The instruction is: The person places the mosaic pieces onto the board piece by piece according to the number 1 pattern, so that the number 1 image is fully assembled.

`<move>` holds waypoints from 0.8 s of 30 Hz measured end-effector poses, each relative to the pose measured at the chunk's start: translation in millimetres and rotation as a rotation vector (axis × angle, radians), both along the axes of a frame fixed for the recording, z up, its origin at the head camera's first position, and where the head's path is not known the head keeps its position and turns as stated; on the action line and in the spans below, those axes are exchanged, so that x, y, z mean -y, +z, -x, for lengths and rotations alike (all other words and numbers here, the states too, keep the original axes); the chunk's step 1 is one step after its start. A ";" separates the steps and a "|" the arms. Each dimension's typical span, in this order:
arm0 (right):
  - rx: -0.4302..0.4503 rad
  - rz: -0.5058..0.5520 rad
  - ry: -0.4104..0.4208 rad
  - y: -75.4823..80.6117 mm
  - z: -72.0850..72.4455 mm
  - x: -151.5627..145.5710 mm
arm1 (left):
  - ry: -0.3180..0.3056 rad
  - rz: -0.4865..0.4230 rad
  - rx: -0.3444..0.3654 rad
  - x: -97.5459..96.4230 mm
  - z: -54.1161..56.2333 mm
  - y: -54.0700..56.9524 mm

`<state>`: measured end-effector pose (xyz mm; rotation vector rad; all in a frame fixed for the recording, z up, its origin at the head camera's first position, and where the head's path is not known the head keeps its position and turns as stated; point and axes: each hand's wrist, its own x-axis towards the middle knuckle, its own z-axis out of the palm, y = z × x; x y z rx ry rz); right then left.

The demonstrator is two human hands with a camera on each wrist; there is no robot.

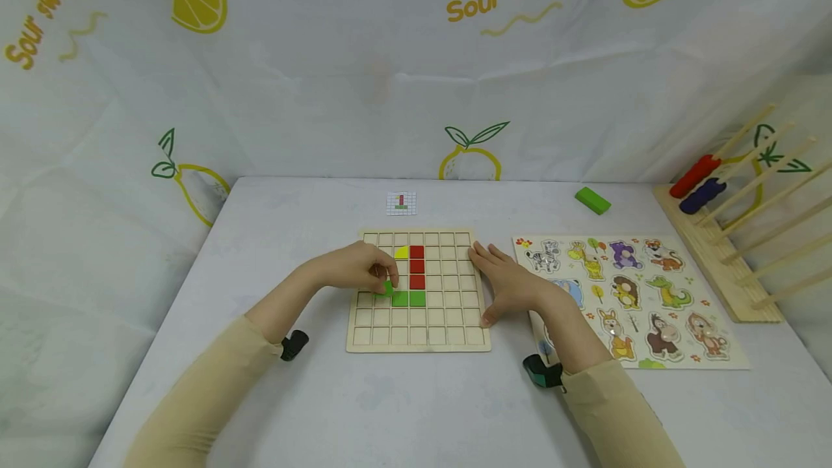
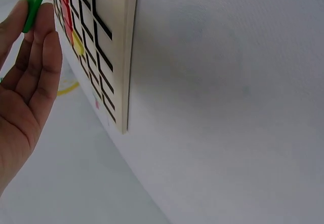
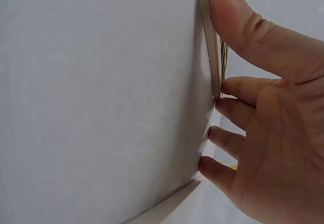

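Observation:
A wooden grid board (image 1: 383,338) lies on the table with several coloured tiles set in its squares. Three red tiles (image 1: 417,266) form a column, a rounded yellow tile (image 1: 402,253) sits left of the top one, and two green tiles (image 1: 409,299) lie side by side below. Over the board's left part, my left hand (image 1: 354,266) pinches another green tile (image 2: 33,7) between thumb and fingers; the left wrist view shows it tilted, off the board. With fingers spread, my right hand (image 1: 510,282) touches the board's right edge (image 3: 215,57).
Behind the board lies a small pattern card (image 1: 401,204). An animal puzzle board (image 1: 637,309) sits to the right, partly under my right forearm. Further off are a green block (image 1: 593,201) and a wooden peg rack (image 1: 721,258) with red and blue pieces.

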<state>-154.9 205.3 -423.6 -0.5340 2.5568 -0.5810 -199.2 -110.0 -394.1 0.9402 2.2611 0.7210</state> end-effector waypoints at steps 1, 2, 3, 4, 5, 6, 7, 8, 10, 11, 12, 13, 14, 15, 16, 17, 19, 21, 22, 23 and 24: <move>0.001 0.001 0.000 0.0 0.3 0.1 | 0.000 -0.005 -0.016 -3.5 -0.2 -0.1; 0.002 0.003 0.000 0.2 0.3 0.4 | -0.001 -0.010 -0.030 -7.1 -0.5 -0.1; 0.003 0.004 0.000 0.4 0.4 0.6 | -0.001 -0.013 -0.047 -10.8 -0.8 -0.2; 0.004 0.005 -0.001 0.8 0.3 0.9 | -0.001 -0.015 -0.060 -14.8 -1.2 -0.4; 0.005 0.007 -0.002 1.0 0.4 1.1 | -0.002 -0.018 -0.070 -19.0 -1.7 -0.6; 0.010 0.007 -0.005 0.9 0.4 1.2 | -0.003 -0.014 -0.084 -23.2 -2.2 -1.2; 0.011 0.008 -0.005 1.1 0.3 1.4 | -0.007 -0.012 -0.091 -27.4 -2.8 -1.8; 0.011 0.008 -0.003 1.2 -0.1 1.7 | -0.011 -0.011 -0.095 -31.5 -3.4 -2.4; 0.023 0.011 -0.010 1.2 0.1 1.6 | -0.014 -0.003 -0.100 -39.3 -4.9 -3.8; 0.025 0.014 -0.011 1.4 0.1 1.6 | -0.015 -0.001 -0.101 -42.9 -5.6 -3.9; 0.029 0.015 -0.014 1.5 0.1 1.4 | -0.017 0.000 -0.103 -46.2 -6.2 -4.1; 0.028 0.017 -0.014 1.5 0.2 1.2 | -0.018 -0.003 -0.104 -49.6 -6.8 -4.1; 0.030 0.019 -0.017 1.5 0.3 0.8 | -0.018 -0.004 -0.107 -52.6 -7.4 -4.1; 0.031 0.018 -0.019 1.4 0.5 0.4 | -0.017 -0.006 -0.110 -55.6 -7.9 -4.1; 0.028 0.018 -0.019 1.4 0.6 0.1 | -0.019 -0.008 -0.118 -58.4 -8.4 -4.4; 0.025 0.018 -0.018 1.4 0.5 -0.1 | -0.019 -0.010 -0.126 -61.3 -8.9 -4.7; 0.022 0.019 -0.018 1.2 0.5 -0.5 | -0.017 -0.010 -0.144 -66.8 -10.2 -6.1; 0.021 0.021 -0.018 1.1 0.5 -0.8 | -0.011 -0.007 -0.155 -71.9 -11.9 -7.6; 0.022 0.023 -0.018 1.0 0.4 -0.9 | -0.006 -0.007 -0.158 -74.4 -12.8 -8.5; 0.020 0.023 -0.016 0.9 0.4 -1.0 | 0.002 -0.005 -0.161 -76.8 -13.8 -9.4; 0.020 0.023 -0.015 0.9 0.4 -1.0 | 0.009 -0.003 -0.165 -78.9 -14.8 -10.1</move>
